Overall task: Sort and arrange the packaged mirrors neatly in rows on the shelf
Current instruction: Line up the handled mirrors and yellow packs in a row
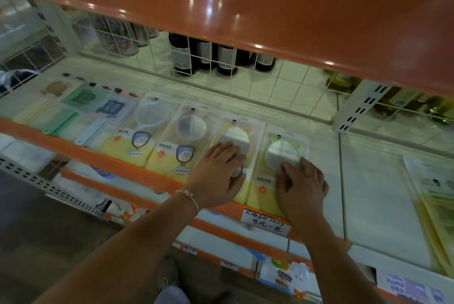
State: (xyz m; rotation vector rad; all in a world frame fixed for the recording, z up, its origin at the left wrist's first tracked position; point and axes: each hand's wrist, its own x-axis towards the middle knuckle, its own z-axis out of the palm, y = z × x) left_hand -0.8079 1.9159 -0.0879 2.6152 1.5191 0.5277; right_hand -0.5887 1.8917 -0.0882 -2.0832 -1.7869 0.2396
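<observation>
Several packaged hand mirrors lie flat in a row on the white shelf [324,156], each in a clear bag with a yellow card. My left hand [221,176] rests flat, fingers straight, on the third packaged mirror [237,135]. My right hand [301,185] lies with fingers spread on the fourth packaged mirror [282,150] at the row's right end. To the left sit two more packaged mirrors [149,129] [189,136]. Further left are flat packets in green, blue and cream [98,104].
An orange upper shelf [245,4] overhangs close above. Wire dividers and dark bottles [208,58] stand at the back. A white upright post [356,107] splits the shelf. Another yellow packet [432,200] lies at far right. A handwritten price tag [265,221] hangs on the orange front edge.
</observation>
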